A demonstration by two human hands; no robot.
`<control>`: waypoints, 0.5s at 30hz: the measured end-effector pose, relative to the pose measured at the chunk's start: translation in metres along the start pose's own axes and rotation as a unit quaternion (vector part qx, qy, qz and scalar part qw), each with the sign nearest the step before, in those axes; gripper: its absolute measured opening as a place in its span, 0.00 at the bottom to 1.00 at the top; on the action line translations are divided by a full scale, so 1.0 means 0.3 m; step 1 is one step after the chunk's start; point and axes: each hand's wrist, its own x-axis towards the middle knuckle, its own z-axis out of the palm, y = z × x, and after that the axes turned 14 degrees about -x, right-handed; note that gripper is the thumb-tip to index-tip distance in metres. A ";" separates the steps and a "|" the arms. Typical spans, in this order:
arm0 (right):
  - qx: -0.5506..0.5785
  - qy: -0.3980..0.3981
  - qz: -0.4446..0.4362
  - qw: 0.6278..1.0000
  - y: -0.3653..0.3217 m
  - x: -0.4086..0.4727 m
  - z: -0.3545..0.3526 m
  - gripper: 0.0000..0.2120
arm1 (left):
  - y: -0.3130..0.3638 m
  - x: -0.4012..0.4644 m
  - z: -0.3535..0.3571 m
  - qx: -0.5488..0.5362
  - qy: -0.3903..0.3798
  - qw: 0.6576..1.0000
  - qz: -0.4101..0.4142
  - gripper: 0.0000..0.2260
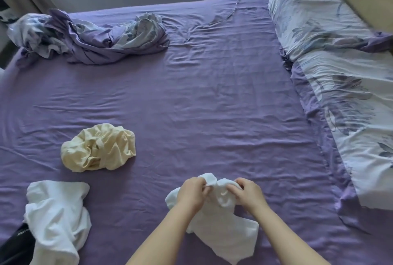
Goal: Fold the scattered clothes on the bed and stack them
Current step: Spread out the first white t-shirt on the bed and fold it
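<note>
Right now both hands are bunched on 1 white garment (221, 218) lying near the front edge of the bed (202, 98), a little right of centre. The left hand (192, 193) pinches a fold of its upper edge, fingers curled into the cloth, and the right hand (247, 193) grips the same edge just beside it. Held this way, close together at the top, the hands look to be hunting for a collar or shoulder seam so the piece can be shaken out and laid flat; that is a judgement, since the cloth is too crumpled to tell which part they hold. The lower part of the garment trails toward the near edge between the forearms.

Nothing appears folded or stacked yet. 2 more pieces wait on the left: a cream garment (98, 147) crumpled in a heap, well apart from the hands, and another white garment (57, 218) sprawled at the near left corner, partly over something dark (14, 245) I cannot identify. A rumpled purple and floral quilt (89, 37) lies at the far left, and a floral pillow (340, 69) runs along the right side. The sheet between them is open, so spreading the piece flat should meet no obstacle, though the wrinkled sheet may make smoothing harder.
</note>
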 end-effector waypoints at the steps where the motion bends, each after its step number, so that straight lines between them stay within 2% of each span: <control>1: 0.062 -0.013 -0.010 0.998 -0.020 -0.021 -0.027 0.14 | 0.013 -0.029 -0.009 -0.021 0.010 1.000 0.014 0.11; 2: 0.107 -0.017 -0.027 0.994 -0.039 -0.043 -0.053 0.13 | 0.030 -0.061 -0.020 -0.038 0.001 0.999 0.034 0.15; 4: 0.167 -0.022 -0.060 0.984 -0.086 -0.097 -0.106 0.10 | 0.087 -0.128 -0.043 -0.056 -0.045 0.993 0.090 0.35; 5: 0.200 -0.031 -0.069 0.977 -0.112 -0.127 -0.132 0.09 | 0.124 -0.159 -0.053 -0.057 -0.066 0.991 0.106 0.42; 6: 0.241 -0.046 -0.073 0.967 -0.135 -0.158 -0.157 0.09 | 0.167 -0.193 -0.067 -0.055 -0.073 0.989 0.116 0.43; 7: 0.279 -0.059 -0.070 0.956 -0.154 -0.193 -0.186 0.08 | 0.200 -0.222 -0.080 -0.062 -0.060 0.989 0.121 0.39; 10: 0.396 -0.053 -0.066 0.914 -0.172 -0.308 -0.285 0.04 | 0.263 -0.322 -0.145 -0.091 0.027 0.991 0.099 0.16; 11: 0.423 -0.052 -0.078 0.901 -0.166 -0.352 -0.320 0.06 | 0.271 -0.363 -0.172 -0.129 0.052 0.986 0.088 0.12; 13: 0.414 -0.059 -0.135 0.898 -0.143 -0.444 -0.378 0.12 | 0.285 -0.454 -0.226 -0.219 0.087 0.968 0.083 0.12; 15: 0.330 -0.069 -0.202 0.920 -0.120 -0.540 -0.397 0.19 | 0.307 -0.560 -0.268 -0.315 0.112 0.937 0.104 0.12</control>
